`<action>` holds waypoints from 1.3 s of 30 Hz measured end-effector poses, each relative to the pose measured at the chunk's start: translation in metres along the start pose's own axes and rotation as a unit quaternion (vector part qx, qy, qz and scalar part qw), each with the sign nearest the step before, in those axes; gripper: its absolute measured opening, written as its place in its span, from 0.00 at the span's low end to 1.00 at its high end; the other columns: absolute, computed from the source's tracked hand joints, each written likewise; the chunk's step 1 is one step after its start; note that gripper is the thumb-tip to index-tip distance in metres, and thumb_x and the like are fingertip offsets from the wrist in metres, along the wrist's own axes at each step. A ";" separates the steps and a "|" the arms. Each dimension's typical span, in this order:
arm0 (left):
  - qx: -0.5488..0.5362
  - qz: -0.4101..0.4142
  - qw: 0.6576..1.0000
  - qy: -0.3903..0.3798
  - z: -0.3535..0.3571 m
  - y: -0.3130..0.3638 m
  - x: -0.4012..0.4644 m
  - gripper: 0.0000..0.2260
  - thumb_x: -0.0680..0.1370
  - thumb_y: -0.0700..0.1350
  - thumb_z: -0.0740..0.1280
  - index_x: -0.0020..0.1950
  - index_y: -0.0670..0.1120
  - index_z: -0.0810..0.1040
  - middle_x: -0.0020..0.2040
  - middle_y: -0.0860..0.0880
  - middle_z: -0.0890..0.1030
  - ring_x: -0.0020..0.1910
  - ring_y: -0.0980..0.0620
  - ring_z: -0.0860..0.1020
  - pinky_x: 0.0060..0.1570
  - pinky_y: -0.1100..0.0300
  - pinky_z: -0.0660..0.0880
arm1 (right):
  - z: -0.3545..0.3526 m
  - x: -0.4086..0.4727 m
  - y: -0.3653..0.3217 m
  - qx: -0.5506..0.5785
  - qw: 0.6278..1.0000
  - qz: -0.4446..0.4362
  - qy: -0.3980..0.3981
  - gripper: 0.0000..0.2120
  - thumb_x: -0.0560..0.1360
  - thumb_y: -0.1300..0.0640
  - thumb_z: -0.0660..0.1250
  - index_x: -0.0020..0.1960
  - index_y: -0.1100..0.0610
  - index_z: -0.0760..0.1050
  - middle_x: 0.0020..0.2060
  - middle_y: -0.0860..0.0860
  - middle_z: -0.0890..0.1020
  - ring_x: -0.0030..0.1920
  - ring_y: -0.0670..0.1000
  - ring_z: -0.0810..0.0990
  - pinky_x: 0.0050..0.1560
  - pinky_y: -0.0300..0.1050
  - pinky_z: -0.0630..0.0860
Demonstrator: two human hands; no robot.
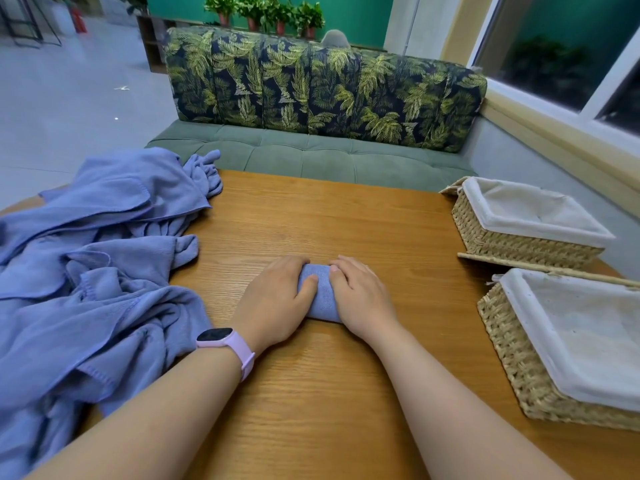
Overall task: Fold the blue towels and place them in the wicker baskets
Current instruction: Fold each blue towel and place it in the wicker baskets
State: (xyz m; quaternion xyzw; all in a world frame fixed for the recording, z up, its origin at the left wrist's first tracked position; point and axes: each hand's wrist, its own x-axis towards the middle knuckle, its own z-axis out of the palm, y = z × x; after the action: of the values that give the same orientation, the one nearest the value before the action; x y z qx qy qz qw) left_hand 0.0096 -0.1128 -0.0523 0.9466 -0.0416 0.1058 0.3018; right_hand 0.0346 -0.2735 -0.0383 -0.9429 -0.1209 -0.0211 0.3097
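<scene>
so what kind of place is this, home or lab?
Probably a lounge or staged living area, not clearly a home. A cushioned bench with a leaf-print backrest faces the wooden table, potted plants line a shelf behind, and open bare floor stretches left.

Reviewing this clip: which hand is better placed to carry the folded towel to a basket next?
Probably the right hand. Both hands rest on the folded towel, but the wicker baskets stand on the table's right side, while the left hand sits nearer the unfolded towel pile.
</scene>
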 end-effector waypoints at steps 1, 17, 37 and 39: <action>-0.001 -0.001 1.000 -0.001 0.000 0.000 0.000 0.18 0.82 0.55 0.57 0.69 0.49 0.73 0.63 0.52 0.78 0.63 0.53 0.73 0.64 0.54 0.70 | 0.000 0.000 0.000 -0.001 1.000 0.003 -0.002 0.17 0.84 0.52 0.54 0.66 0.53 0.76 0.69 0.47 0.75 0.71 0.47 0.67 0.70 0.38 0.56; 0.042 -0.077 0.996 0.000 0.001 -0.004 0.002 0.21 0.83 0.56 0.48 0.61 0.50 0.77 0.58 0.47 0.75 0.61 0.44 0.70 0.63 0.50 0.64 | 0.005 -0.009 0.004 -0.044 0.999 -0.013 0.002 0.18 0.84 0.45 0.52 0.60 0.54 0.75 0.58 0.50 0.77 0.62 0.53 0.71 0.65 0.50 0.67; -0.354 -0.366 0.860 -0.026 -0.054 0.048 -0.001 0.19 0.72 0.46 0.76 0.59 0.42 0.77 0.53 0.42 0.81 0.46 0.47 0.79 0.40 0.54 0.78 | -0.030 -0.041 -0.025 0.084 0.986 0.123 -0.068 0.15 0.78 0.43 0.62 0.38 0.52 0.69 0.35 0.46 0.76 0.38 0.50 0.74 0.39 0.46 0.70; -0.429 -0.342 0.836 -0.022 -0.061 0.055 -0.001 0.17 0.72 0.45 0.76 0.58 0.43 0.79 0.52 0.42 0.84 0.48 0.46 0.82 0.48 0.50 0.80 | -0.044 -0.045 -0.026 0.179 0.971 0.133 -0.087 0.17 0.80 0.43 0.63 0.36 0.51 0.70 0.33 0.43 0.75 0.35 0.45 0.74 0.36 0.41 0.68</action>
State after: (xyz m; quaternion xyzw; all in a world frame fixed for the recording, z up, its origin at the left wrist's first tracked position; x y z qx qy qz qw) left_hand -0.0104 -0.1226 0.0268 0.6781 0.2372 -0.0532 0.6936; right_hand -0.0136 -0.2883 0.0072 -0.8778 -0.0230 0.1242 0.4621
